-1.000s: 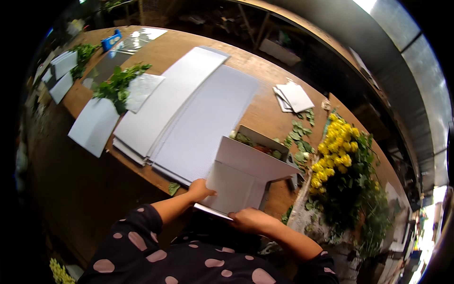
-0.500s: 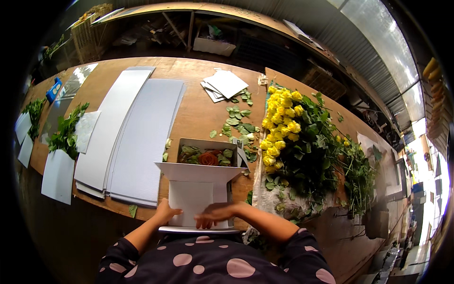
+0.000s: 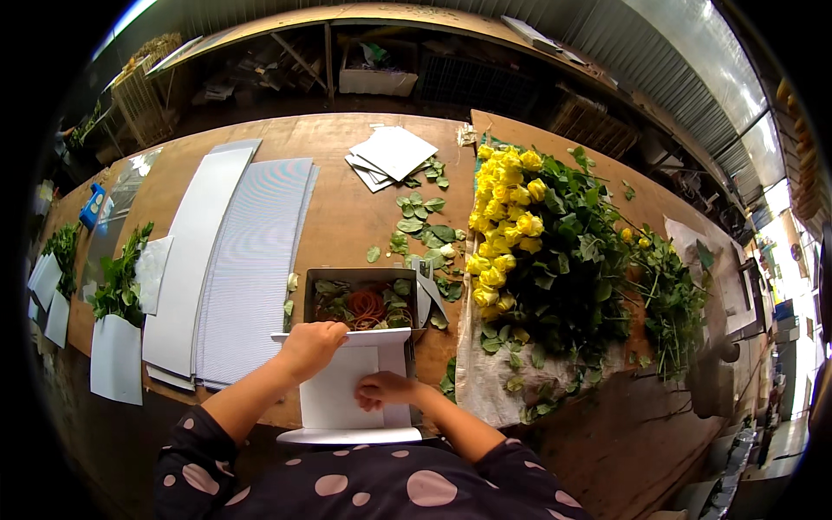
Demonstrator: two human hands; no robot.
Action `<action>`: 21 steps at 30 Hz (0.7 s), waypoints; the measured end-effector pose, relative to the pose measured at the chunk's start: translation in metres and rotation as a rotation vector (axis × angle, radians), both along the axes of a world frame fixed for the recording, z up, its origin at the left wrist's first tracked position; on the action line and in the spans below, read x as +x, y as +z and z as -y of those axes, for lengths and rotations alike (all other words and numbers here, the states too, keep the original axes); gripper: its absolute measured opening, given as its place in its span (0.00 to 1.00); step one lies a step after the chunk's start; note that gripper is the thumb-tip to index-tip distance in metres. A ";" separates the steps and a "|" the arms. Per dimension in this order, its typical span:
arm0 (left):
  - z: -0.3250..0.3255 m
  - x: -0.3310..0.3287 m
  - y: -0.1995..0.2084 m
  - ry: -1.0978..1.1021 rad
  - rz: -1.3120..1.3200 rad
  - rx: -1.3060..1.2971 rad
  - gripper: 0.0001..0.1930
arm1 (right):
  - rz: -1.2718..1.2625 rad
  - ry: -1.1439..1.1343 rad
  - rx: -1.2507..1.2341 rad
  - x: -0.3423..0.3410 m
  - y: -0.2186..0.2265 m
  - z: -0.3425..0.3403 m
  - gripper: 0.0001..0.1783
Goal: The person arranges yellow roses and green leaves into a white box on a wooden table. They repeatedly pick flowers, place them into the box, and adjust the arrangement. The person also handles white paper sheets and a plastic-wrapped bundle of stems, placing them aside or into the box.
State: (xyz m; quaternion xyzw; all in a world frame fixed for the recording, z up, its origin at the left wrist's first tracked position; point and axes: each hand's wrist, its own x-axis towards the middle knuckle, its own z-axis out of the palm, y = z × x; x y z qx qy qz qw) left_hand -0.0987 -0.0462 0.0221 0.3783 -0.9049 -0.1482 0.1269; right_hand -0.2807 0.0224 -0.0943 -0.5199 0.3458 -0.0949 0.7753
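Note:
A folded white cardboard sheet [image 3: 399,357] lies in front of me, its far flap tilted up and its near edge curled by my body. My left hand [image 3: 314,349] is closed over the top edge of that flap. On the sheet rests a smaller white square card [image 3: 334,394]. Over the card's right side is my right hand [image 3: 383,392], fingers curled in, with nothing visible in them. Just beyond the flap, an open box [image 3: 347,276] holds reddish-orange rubber bands [image 3: 367,305] and loose green leaves. Grey scissors [image 3: 426,290] stand at the box's right side.
Yellow roses [image 3: 503,230] with leafy stems lie on a pale sheet [image 3: 485,390] at right. Stacked long white boards [image 3: 195,260] cover the left, beside wrapped greenery [image 3: 121,282]. White square cards [image 3: 399,152] and scattered leaves [image 3: 420,208] lie farther back on the wooden table [image 3: 334,225].
My left hand has moved up and away from the card's left edge to the flap's top edge. The right hand has stayed over the card, its fingers now curled in.

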 end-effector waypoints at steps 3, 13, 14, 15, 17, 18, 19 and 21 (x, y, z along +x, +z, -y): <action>-0.002 0.010 -0.003 0.054 -0.014 0.031 0.06 | -0.440 -0.097 0.185 -0.059 0.033 0.010 0.13; -0.001 0.009 0.002 0.057 0.020 0.011 0.03 | -0.220 -1.268 0.003 -0.056 -0.032 0.134 0.23; 0.000 0.003 0.003 0.045 0.025 0.012 0.03 | -0.167 -1.212 -0.039 -0.064 -0.044 0.148 0.24; 0.002 -0.003 0.004 0.037 0.030 0.008 0.04 | -0.119 -1.165 -0.085 -0.078 -0.057 0.158 0.26; 0.007 -0.021 0.007 -0.002 0.018 0.002 0.05 | -0.269 -1.120 -0.546 -0.108 -0.079 0.161 0.31; 0.004 -0.008 0.005 0.036 0.052 0.039 0.04 | -0.351 -1.031 -0.595 -0.087 -0.068 0.149 0.34; 0.000 0.003 0.005 0.071 0.049 0.043 0.04 | -0.425 -0.942 -0.605 -0.069 -0.050 0.134 0.33; -0.003 0.001 0.003 0.080 -0.007 0.041 0.06 | -0.742 -0.866 -1.013 -0.080 -0.043 0.087 0.33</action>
